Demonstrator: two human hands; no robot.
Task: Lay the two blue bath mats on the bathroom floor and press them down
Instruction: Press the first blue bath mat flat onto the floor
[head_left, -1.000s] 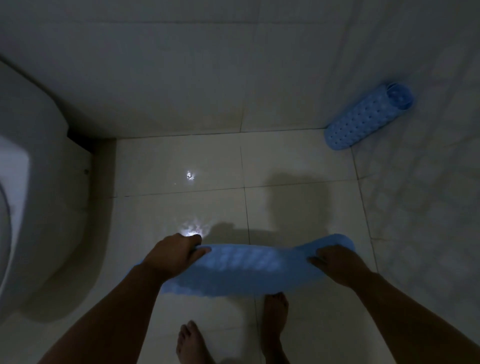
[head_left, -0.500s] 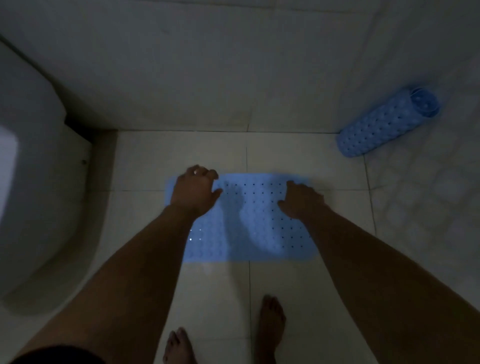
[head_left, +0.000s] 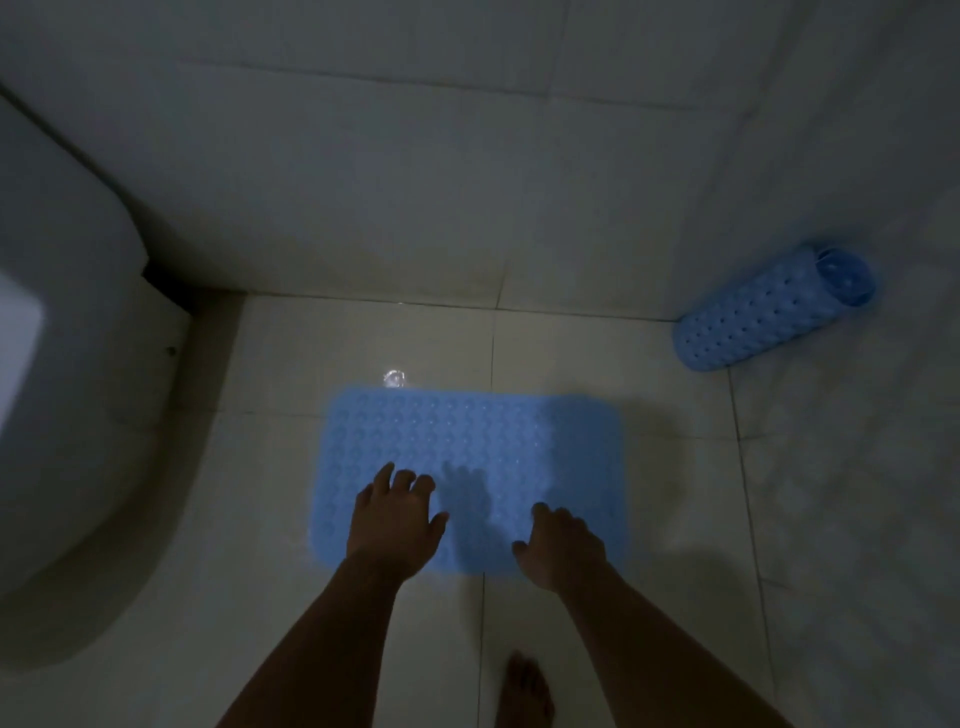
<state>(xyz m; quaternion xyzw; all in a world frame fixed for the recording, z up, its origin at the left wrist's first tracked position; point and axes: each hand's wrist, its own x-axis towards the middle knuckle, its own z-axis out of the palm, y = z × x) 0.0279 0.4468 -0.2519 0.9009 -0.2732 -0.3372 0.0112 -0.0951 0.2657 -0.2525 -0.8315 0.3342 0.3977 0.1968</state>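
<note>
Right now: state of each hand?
Left hand: open, fingers spread over the flat blue mat, holding nothing.
Right hand: open, over the mat's near edge, holding nothing.

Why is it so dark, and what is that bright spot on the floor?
Head view: dim overall, lit from near the camera; the flat blue perforated bath mat is brightest, the left hand casts a shadow on it, a small glare glints off glossy tile, and corners fade dark.

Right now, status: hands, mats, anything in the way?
Both hands open, left hand and right hand over the flat mat. Rolled mat untouched by the wall. Nothing in the way.
</note>
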